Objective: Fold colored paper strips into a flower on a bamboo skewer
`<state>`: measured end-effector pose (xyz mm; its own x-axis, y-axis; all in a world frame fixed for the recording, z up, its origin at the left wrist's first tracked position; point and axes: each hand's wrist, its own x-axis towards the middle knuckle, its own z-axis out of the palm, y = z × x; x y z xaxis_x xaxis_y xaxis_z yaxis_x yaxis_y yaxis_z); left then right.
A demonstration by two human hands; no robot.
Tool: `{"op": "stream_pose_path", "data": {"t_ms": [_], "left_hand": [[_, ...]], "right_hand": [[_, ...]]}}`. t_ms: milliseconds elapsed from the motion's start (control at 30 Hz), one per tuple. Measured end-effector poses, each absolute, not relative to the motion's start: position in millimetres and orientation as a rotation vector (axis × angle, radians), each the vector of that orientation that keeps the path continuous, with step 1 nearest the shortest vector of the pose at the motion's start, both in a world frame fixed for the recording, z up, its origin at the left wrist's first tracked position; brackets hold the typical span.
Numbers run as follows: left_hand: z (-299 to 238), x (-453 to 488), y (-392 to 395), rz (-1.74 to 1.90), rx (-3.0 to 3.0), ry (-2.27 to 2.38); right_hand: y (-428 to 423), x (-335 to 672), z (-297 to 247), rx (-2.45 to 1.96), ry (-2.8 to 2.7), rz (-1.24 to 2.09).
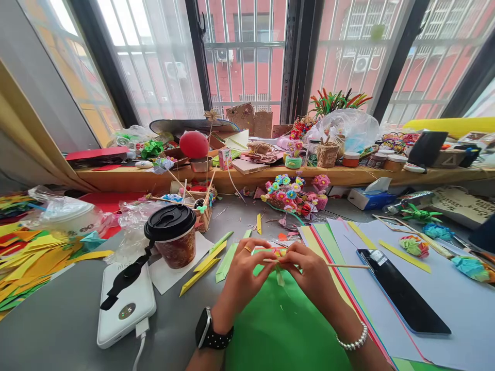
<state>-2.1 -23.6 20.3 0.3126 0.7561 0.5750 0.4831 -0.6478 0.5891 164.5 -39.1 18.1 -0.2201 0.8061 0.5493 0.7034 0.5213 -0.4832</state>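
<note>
A thin wooden stick [344,266] lies level between my two hands, its long end running out to the right over a phone. The thumb and fingers of my left hand [245,268] pinch the stick's left end. Close beside it, my right hand [311,268] is closed round the stick with bent fingers. A pale green folded paper strip [280,279] hangs between the hands; whether it is attached to the stick I cannot tell. Bits of yellow and red at the fingertips are partly hidden. Beneath my hands is a bright green sheet [286,332].
Folded yellow strips [200,276] lie left of my hands, near a lidded coffee cup [176,242] and white power bank [126,309]. At right, a black phone [404,293] rests on paper sheets [456,309]. Behind stand craft flowers [286,193] and a tissue box [371,197].
</note>
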Motion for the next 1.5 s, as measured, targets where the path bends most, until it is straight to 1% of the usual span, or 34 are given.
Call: {"op": "stream_pose_path", "data": {"t_ms": [167, 500, 767, 933, 1100, 1300, 1500], "left_hand": [[16.7, -2.1, -20.9, 1.174, 2.368, 1.193], [14.8, -4.3, -16.1, 1.016, 2.357, 1.132], [11.9, -2.9, -16.9, 1.142, 2.498, 1.265], [12.9, 2.0, -21.1, 1.214, 2.618, 1.218], [14.6, 4.5, -24.4, 1.260, 2.699, 1.174], [17.7, 4.9, -25.6, 1.305, 2.740, 1.157], [15.1, 4.2, -23.9, 1.295, 2.707, 1.185]], "right_hand": [[-38.0, 162.8, 11.9, -1.169, -2.010, 0.224], [-38.6, 159.3, 11.0, -1.186, -2.038, 0.209], [-37.1, 162.8, 18.2, -1.211, -1.879, 0.625], [-35.1, 165.8, 18.2, -1.344, -1.764, 0.664], [-34.0, 168.8, 19.2, -1.382, -1.738, 0.771], [-33.0, 170.1, 18.1, -1.369, -1.796, 0.719], [-33.4, 166.4, 17.7, -1.350, -1.851, 0.564]]}}
